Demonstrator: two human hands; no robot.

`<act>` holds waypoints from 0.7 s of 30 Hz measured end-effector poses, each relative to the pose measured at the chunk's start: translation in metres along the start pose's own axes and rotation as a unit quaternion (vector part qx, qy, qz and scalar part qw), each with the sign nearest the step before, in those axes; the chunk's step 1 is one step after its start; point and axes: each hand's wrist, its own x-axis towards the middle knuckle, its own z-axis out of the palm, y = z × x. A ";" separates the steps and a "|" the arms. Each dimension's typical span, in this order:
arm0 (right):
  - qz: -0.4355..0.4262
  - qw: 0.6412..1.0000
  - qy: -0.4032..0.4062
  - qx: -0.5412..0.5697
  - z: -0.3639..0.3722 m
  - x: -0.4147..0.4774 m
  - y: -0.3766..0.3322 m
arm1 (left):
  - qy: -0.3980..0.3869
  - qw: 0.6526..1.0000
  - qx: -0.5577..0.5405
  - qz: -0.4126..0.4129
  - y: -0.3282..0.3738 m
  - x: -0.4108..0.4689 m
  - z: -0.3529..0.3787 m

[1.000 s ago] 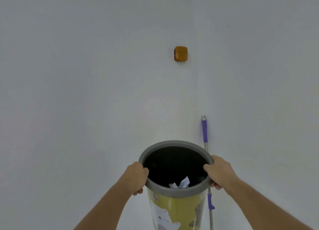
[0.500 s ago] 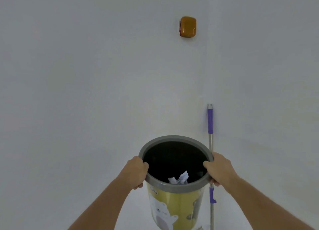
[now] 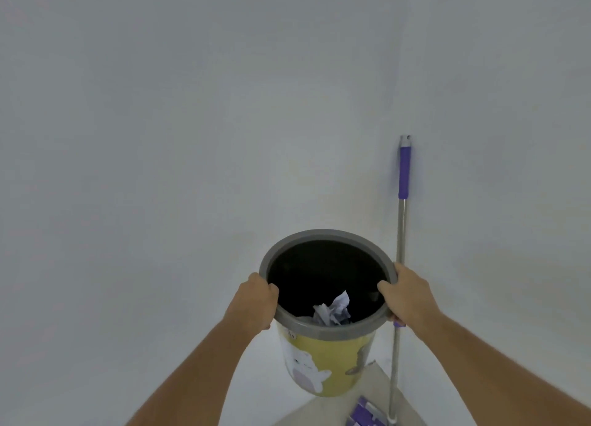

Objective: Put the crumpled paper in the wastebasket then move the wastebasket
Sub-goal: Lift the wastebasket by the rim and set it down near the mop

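Note:
A yellow wastebasket [image 3: 323,358] with a grey rim and cartoon prints hangs in the air in front of me, above the floor corner. Inside its dark interior lies the white crumpled paper [image 3: 332,312]. My left hand [image 3: 256,300] grips the rim on the left side, thumb inside. On the right side of the rim my right hand [image 3: 407,294] is closed the same way. Both forearms reach up from the bottom of the view.
A mop [image 3: 399,265] with a purple grip and metal pole leans in the wall corner just right of the basket, its purple head [image 3: 364,414] on the floor. White walls stand close ahead and to the right.
The view has tilted down: the orange wall object has left the top edge, and the floor and mop head now show. Both hands keep their grip on the rim.

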 end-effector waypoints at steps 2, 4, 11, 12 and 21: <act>0.000 1.000 -0.001 -0.001 0.008 0.004 0.006 | -0.004 1.000 0.005 -0.006 -0.008 0.008 0.008; 0.001 1.000 0.003 -0.005 0.018 0.008 0.017 | -0.003 1.000 0.013 -0.007 -0.019 0.016 0.020; 0.006 0.999 0.001 -0.043 0.089 0.023 0.105 | -0.012 0.999 0.052 -0.003 -0.088 0.044 0.108; 0.011 0.999 -0.002 -0.046 0.104 0.025 0.123 | -0.015 0.998 0.060 0.003 -0.102 0.046 0.126; 0.072 0.995 -0.017 -0.072 0.261 0.027 0.326 | -0.051 0.997 0.060 -0.008 -0.263 0.055 0.320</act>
